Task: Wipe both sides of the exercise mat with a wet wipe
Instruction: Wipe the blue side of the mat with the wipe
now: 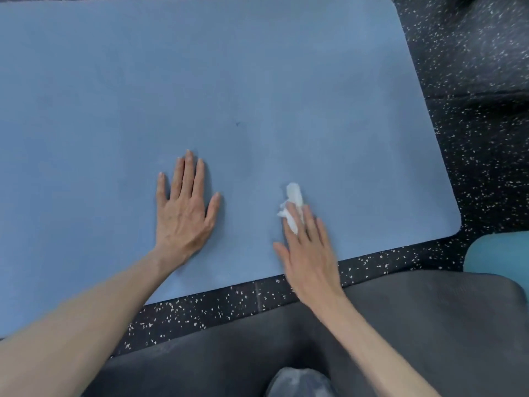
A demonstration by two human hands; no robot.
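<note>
We are kneeling at the near long edge of the blue mat (229,81), which is lying flat on the black speckled floor (486,167) and filling most of the view from 9 o'clock round to 2 o'clock. Our left hand (183,213) is resting palm down on the mat near the centre, fingers straight and spread. We judge it is there to pin the mat so it is not sliding or rucking up while the other hand is rubbing, and to take some of our weight as we are leaning forward.

Our right hand (309,253) is lying at about 5 o'clock of the left one, close to the near edge, fingers straight and pressing a crumpled white wet wipe (294,207) flat against the mat. The wipe is poking out beyond the fingertips; how much of it is tucked beneath them is hard to tell, as the hand is slightly blurred. Pressing with flat fingers is spreading the pressure over a wider strip.

We are seeing no brand, label or writing on the mat or the wipe; only a small dark speck is showing on the mat towards 12 o'clock of the hands.

Our dark-clad knees (400,325) are staying off the mat at 6 o'clock, and a teal object (498,253) is peeking in at 3 o'clock. The upper face is being wiped; the underside seems not yet turned up.
</note>
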